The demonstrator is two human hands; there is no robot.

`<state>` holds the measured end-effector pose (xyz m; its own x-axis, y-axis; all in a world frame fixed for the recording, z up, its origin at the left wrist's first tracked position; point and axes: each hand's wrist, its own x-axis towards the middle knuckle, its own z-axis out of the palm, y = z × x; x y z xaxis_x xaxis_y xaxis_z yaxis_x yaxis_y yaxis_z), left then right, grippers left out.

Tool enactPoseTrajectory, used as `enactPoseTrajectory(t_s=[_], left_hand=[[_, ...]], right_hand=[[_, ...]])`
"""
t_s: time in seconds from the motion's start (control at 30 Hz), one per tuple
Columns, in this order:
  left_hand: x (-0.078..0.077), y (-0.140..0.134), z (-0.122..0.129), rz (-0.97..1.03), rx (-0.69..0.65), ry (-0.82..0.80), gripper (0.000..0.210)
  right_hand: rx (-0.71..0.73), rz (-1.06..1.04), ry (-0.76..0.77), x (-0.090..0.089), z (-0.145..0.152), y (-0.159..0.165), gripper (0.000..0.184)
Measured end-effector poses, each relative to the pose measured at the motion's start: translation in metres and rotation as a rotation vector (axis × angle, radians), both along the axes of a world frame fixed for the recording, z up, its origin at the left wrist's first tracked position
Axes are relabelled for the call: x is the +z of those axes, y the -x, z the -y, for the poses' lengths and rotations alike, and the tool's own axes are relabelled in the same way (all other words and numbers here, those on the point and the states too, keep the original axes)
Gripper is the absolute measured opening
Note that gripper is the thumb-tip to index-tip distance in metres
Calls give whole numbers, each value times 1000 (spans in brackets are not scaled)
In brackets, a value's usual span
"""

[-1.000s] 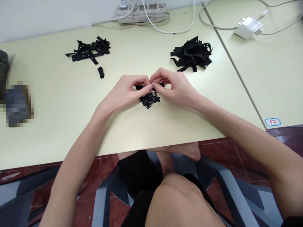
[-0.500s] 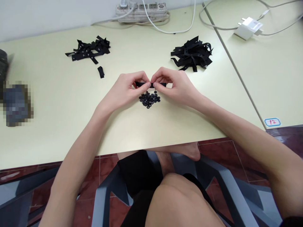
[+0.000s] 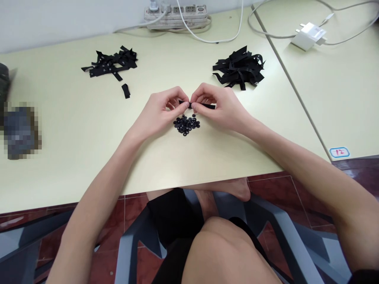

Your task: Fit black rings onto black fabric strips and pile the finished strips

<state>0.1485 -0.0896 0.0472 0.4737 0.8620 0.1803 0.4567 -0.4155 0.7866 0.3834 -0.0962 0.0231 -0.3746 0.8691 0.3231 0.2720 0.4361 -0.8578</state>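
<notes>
Between both hands is a short black fabric strip, raised a little over the table. My left hand pinches it between thumb and forefinger, with a short end showing behind the thumb. My right hand grips the strip right beside it, the fingertips nearly meeting, and the longer end runs to the right under the fingers. Whether a button sits between the fingertips is hidden. Just below the hands lies a small heap of round black buttons.
Black strips, some with pale dots, form a pile at the back left, and a single strip lies near it. Another strip pile is at the back right. Behind are a power strip and a white charger with cables.
The strip has shifted to the right in my fingers: less of it shows at the left, more at the right. Both hands stay close together in nearly the same place.
</notes>
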Motion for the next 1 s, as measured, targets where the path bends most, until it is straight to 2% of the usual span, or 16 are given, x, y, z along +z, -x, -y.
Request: enactPoseTrajectory(t_s=[0.13, 0.27, 0.4, 0.5, 0.6, 0.7, 0.77, 0.87, 1.0], left_hand=[[-2, 1, -2, 39, 33, 19, 11], [-5, -2, 1, 3, 36, -22, 14], [-8, -2, 2, -92, -47, -46, 24], [-8, -1, 4, -114, -95, -15, 28], [-4, -1, 6, -68, -125, 32, 27], [-2, -2, 5, -36, -131, 53, 26], [-6, 3, -4, -19, -75, 22, 24], [-23, 26, -29, -4, 141, -88, 27], [-45, 74, -63, -94, 475, -171, 66]], right_hand=[[-43, -11, -45, 9, -6, -10, 18], [-159, 15, -167, 12, -20, -31, 16], [-380, 56, -295, 11, -38, -58, 15], [-534, 72, -336, 11, -47, -75, 13], [-567, 111, -334, 13, -50, -83, 3], [-556, 170, -332, 12, -48, -82, 10], [-541, 194, -316, 8, -47, -77, 11], [-445, 139, -300, -1, -49, -70, 5], [-249, -19, -284, -14, -53, -63, 19]])
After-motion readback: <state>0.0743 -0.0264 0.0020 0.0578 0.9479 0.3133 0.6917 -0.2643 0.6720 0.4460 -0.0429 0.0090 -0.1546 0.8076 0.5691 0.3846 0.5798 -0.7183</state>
